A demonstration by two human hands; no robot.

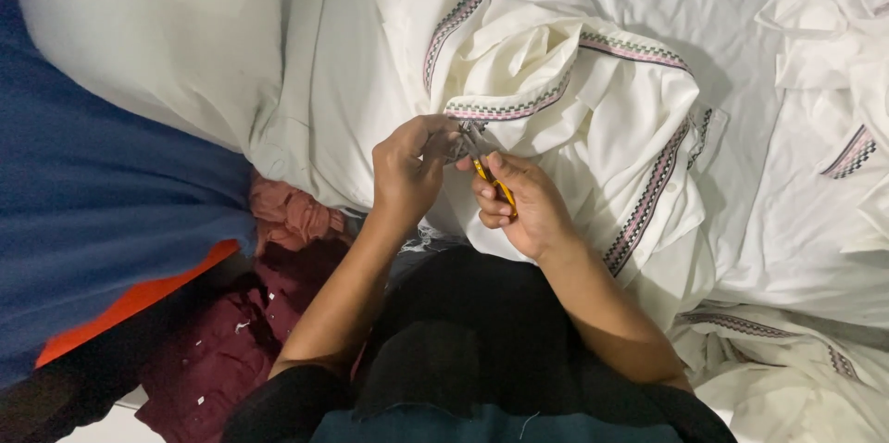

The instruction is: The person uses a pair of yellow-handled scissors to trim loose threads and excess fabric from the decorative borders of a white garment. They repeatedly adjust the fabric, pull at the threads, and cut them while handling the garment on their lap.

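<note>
Snips (488, 176) with yellow handles, pinched in right hand (523, 207), fingers curled tight around the handles, metal tips pointing up toward the patterned edge of the cloth. Left hand (407, 170) just beside, fingers closed narrow on a fold of white cloth (593, 100) right at the tips of the snips; whether the blades touch the fabric cannot be told. Both hands near each other at the middle of the view, above a lap in black clothing (472, 332).

White cloth heaped in front, trimmed with a woven band (505, 112) in pink, black and white checks, running along several folds. More white pieces with the same trim lying to the right (847, 156) and lower right (787, 378), spread over a white surface. A large plain white bundle (157, 36) at upper left. Blue fabric (93, 202) with an orange strip (130, 304) at far left. Salmon pink cloth (292, 216) and dark red cloth (222, 350) bunched beside the left forearm, the dark red dotted with small white scraps.
</note>
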